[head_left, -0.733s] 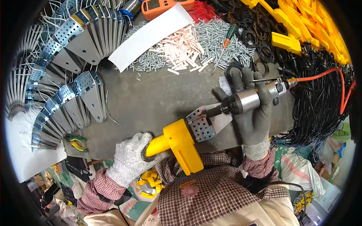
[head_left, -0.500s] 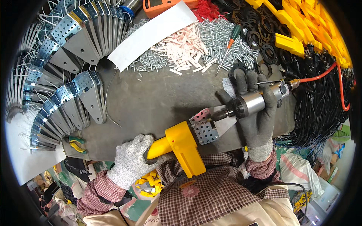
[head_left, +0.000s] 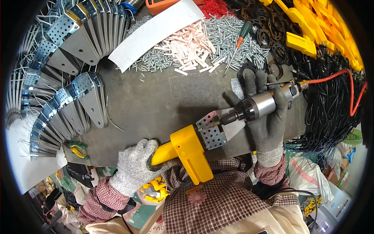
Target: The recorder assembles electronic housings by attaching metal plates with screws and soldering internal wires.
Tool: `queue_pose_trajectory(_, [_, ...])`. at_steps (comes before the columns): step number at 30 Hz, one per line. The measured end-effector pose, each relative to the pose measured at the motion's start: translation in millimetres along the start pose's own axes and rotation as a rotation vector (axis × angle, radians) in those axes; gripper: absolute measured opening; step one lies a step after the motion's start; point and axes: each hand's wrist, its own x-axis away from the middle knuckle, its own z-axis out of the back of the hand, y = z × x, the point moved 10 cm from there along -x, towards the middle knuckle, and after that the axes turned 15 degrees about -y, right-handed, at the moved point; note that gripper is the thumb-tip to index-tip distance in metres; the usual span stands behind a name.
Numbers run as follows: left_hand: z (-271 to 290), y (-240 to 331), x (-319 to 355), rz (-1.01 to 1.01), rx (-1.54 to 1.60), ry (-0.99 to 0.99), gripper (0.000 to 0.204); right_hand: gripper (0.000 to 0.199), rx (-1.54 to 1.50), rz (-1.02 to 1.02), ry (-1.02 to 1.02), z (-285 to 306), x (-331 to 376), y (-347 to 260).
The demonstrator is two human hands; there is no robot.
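Observation:
My left hand, in a grey knit glove, is closed round the grip of a yellow plastic handle. A perforated metal bracket with a flat grey plate joins the handle's far end. My right hand, gloved in grey, wraps a silver air screwdriver whose black chuck points at the bracket. Its bit meets the bracket beside the handle; the exact contact point is too small to make out. An orange-red air hose leaves the tool's rear.
Rows of grey metal plates with perforated brackets stand left. Behind lie screws, pale pegs, a white strip and a green-orange screwdriver. Black rings, yellow handles and black cables fill the right. Pliers lie front left.
The view has shifted slightly, and the hose's loop has swung a little right. Both hands keep their grips, and the screwdriver stays at the bracket.

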Motion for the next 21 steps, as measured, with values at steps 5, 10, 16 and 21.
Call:
queue_pose_trajectory(5, [4,5,-3,0.002,-0.033,-0.021,0.057,0.029,0.017,-0.005,0.010,-2,-1,1])
queue_pose_trajectory(10, [-1,0,-1,0.003,-0.021,-0.027,0.059,0.028,0.021,-0.007,0.019,-3,-2,2])
queue_pose_trajectory(16, [-1,-2,-1,-0.014,-0.015,-0.012,0.060,0.029,0.033,-0.012,0.008,-2,-2,2])
queue_pose_trajectory(21, [-1,-2,0,-0.034,-0.024,0.004,0.059,0.029,0.116,0.006,-0.095,-13,-4,5])
